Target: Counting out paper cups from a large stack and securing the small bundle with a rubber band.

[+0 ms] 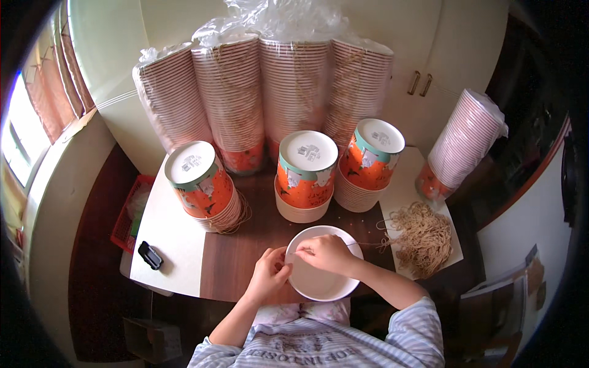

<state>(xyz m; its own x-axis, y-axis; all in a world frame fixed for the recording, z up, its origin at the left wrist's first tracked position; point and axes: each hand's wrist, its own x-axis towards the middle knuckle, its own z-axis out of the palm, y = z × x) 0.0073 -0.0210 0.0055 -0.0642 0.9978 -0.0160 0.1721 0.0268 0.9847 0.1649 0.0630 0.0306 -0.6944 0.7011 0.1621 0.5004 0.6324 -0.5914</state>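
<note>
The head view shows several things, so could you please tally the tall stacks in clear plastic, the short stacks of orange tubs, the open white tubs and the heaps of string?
Tall stacks: 5
Short stacks: 3
Open white tub: 1
Heap of string: 1
Total: 10

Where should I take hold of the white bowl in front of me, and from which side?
Probably the left rim of the white bowl, coming from the left, thumb and fingers on either side of its wall. Its open top faces up, so that edge can be pinched; the left hand is there, while the right hand and forearm cross the right side.
</note>
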